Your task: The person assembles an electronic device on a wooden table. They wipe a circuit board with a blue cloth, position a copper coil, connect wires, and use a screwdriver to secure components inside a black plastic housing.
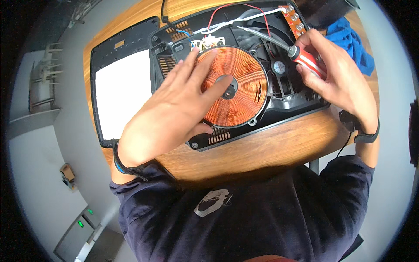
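An opened induction cooktop's black base (262, 114) lies on the wooden table, its round copper coil (244, 87) exposed. My left hand (174, 98) rests over the coil's left side, fingers spread, the thumb near the base's front edge; it grips nothing. Part of the coil is hidden under it. In my right hand (338, 72) is a screwdriver (305, 61) with a red, white-striped handle. Its metal shaft slants up and left, the tip above the base behind the coil. A small circuit board (220, 41) with white parts sits behind the coil.
Left of the base lies a black cover panel (98, 87) with a white sheet (122, 87). White, red and blue wires cross the base's back toward an orange board (293, 19). A blue cloth (349, 43) lies at the right. A black cord (163, 11) runs off the back.
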`<state>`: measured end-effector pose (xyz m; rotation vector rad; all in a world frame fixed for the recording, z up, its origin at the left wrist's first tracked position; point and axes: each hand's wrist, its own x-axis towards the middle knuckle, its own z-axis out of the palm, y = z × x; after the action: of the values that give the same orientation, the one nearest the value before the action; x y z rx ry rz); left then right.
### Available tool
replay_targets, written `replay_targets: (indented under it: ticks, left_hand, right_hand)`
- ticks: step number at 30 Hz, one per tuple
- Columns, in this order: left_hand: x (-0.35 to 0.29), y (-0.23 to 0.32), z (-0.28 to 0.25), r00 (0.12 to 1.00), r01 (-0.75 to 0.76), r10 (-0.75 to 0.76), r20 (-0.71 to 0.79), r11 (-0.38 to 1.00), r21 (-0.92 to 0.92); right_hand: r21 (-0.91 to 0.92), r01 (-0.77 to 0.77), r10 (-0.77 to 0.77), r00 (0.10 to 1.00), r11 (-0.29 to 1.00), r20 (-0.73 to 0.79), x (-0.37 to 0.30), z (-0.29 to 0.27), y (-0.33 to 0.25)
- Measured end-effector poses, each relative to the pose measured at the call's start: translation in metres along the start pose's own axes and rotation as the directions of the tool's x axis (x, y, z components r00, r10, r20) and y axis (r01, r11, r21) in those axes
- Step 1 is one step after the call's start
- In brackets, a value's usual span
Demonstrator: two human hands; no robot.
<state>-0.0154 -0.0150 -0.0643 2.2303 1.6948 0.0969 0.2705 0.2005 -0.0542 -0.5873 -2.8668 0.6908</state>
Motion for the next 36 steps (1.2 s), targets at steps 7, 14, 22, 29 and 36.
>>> replay_targets:
  ticks: [7,14,22,29,36]
  left_hand:
    - [0.025,0.01,-0.008,0.993,-0.117,0.114,0.04,0.988,0.096]
    - [0.047,0.004,-0.003,0.958,-0.249,0.263,-0.11,0.96,0.13]
    - [0.072,-0.005,-0.019,0.961,-0.275,0.276,0.014,0.96,-0.047]
    - [0.064,-0.016,-0.016,0.971,-0.238,0.239,-0.006,0.965,-0.112]
    - [0.055,-0.011,-0.014,0.992,-0.126,0.121,-0.045,0.982,-0.143]
  right_hand:
    - [0.067,-0.124,0.125,0.992,0.99,-0.008,-0.016,-0.006,0.002]
    - [0.128,-0.106,0.112,0.993,0.986,-0.039,-0.033,-0.004,0.016]
    - [0.105,-0.064,0.071,0.995,0.992,-0.065,-0.049,-0.002,0.03]
    - [0.16,-0.024,0.038,0.996,0.987,-0.082,-0.055,0.003,0.048]
    - [0.093,0.002,0.009,0.993,0.996,-0.122,-0.052,0.006,0.051]
